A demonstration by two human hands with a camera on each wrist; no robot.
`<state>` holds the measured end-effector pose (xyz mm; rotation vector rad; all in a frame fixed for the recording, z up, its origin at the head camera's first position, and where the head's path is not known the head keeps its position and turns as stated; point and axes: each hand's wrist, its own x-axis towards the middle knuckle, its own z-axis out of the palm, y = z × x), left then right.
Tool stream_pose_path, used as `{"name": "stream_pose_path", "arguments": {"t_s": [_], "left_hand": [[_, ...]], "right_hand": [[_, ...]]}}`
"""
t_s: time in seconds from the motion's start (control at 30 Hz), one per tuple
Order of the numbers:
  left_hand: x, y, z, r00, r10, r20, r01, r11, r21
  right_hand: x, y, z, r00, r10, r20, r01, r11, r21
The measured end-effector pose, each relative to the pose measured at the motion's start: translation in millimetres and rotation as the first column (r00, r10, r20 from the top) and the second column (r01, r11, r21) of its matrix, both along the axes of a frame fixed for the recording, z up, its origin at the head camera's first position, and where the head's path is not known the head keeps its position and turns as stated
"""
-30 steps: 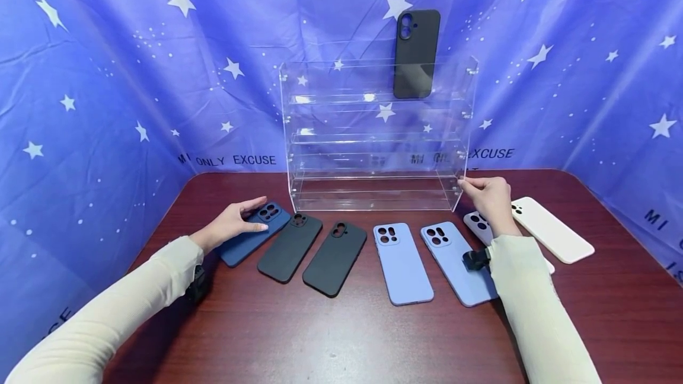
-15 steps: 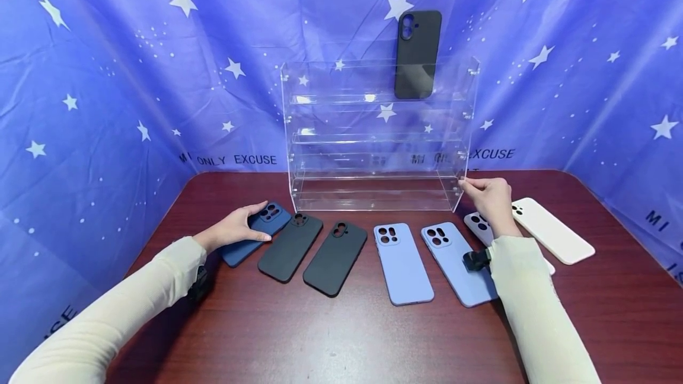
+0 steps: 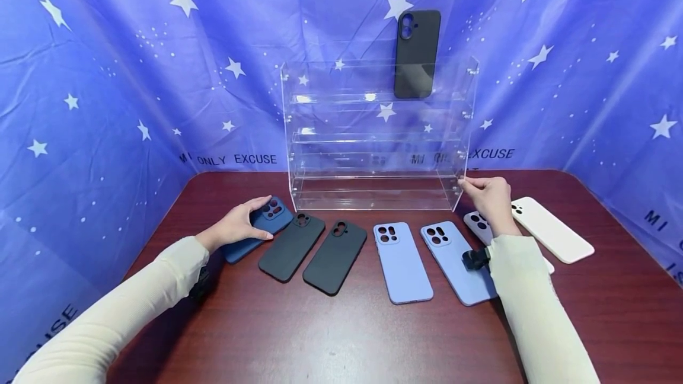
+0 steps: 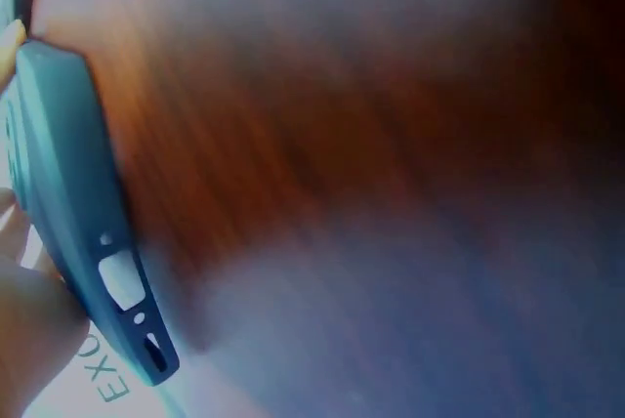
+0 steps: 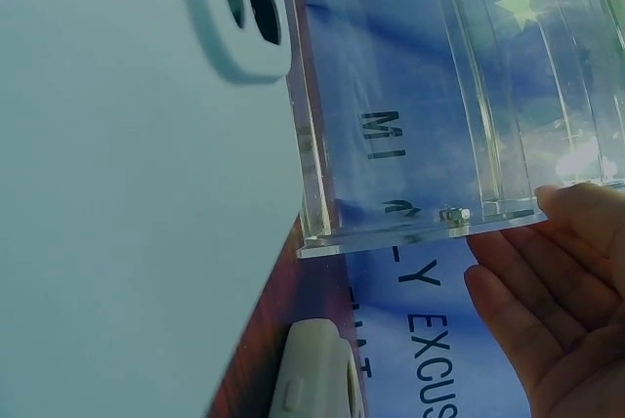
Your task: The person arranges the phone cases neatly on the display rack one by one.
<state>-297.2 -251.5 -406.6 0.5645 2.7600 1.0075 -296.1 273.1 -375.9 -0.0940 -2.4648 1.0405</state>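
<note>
My left hand [image 3: 235, 227] grips a dark blue phone case [image 3: 258, 218] across its width, thumb along the near long edge and fingers at the far one. In the left wrist view the end of this case [image 4: 78, 184] shows its port cutouts, tilted up over the table. My right hand [image 3: 488, 197] pinches the right side panel of a clear acrylic display rack [image 3: 373, 200] near its bottom. The right wrist view shows the thumb and fingers on either side of that panel [image 5: 410, 237]. A black phone case [image 3: 417, 46] stands upright on the rack's top tier.
Two black phone cases [image 3: 292, 248] [image 3: 335, 258] lie right of the left hand. Two light blue cases [image 3: 405, 265] [image 3: 453, 265] lie right of centre. A pale case [image 3: 476, 227] sits partly under the right forearm, beside a white case [image 3: 555, 231]. A starry blue curtain [image 3: 341, 5] hangs behind.
The left hand's fingers and thumb have closed round the dark blue case, which has shifted slightly up and right with its camera end raised. The right hand stays on the rack.
</note>
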Motion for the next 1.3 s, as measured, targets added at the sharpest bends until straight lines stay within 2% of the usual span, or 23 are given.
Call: {"name": "stream_pose_path", "arguments": {"t_s": [0.1, 0.2, 0.3, 0.4, 0.47, 0.73, 0.87, 1.07, 1.3], "left_hand": [[-2.5, 1.1, 2.7, 0.999, 0.023, -0.027, -0.023, 1.0, -0.003], [-5.0, 1.3, 5.7, 0.998, 0.056, -0.013, -0.056, 0.998, 0.013], [-8.1, 1.5, 8.8, 0.995, 0.089, 0.049, -0.093, 0.993, 0.071], [-10.0, 1.5, 13.0, 0.984, 0.128, 0.126, -0.144, 0.98, 0.135], [-10.8, 0.5, 16.2, 0.978, 0.15, 0.147, -0.171, 0.974, 0.146], [-11.9, -4.0, 29.2, 0.964, 0.23, 0.135, -0.247, 0.961, 0.124], [-10.0, -3.8, 35.2, 0.963, 0.23, 0.14, -0.247, 0.962, 0.12], [-8.8, -2.7, 49.0, 0.976, 0.195, 0.101, -0.209, 0.966, 0.151], [-1.7, 16.5, 83.1, 0.987, 0.147, 0.06, -0.154, 0.975, 0.159]], "right_hand": [[0.1, 0, 1.3, 1.0, 0.001, 0.003, -0.001, 1.0, -0.003], [0.3, 0, 2.3, 1.0, 0.006, 0.002, -0.006, 1.0, -0.003], [0.8, 0, 3.2, 1.0, 0.007, 0.003, -0.007, 1.0, 0.006], [1.4, 0, 4.5, 1.0, 0.004, 0.008, -0.004, 1.0, 0.014], [1.7, -1, 5.0, 1.0, 0.0, 0.015, -0.001, 1.0, 0.017], [1.7, -1, 6.0, 1.0, 0.004, 0.017, -0.005, 0.999, 0.032], [2.0, -1, 6.5, 1.0, 0.004, 0.021, -0.005, 0.999, 0.035], [1.6, -1, 5.0, 1.0, 0.006, 0.016, -0.007, 1.0, 0.03], [1.2, 0, 6.0, 1.0, 0.006, 0.016, -0.007, 0.999, 0.054]]}}
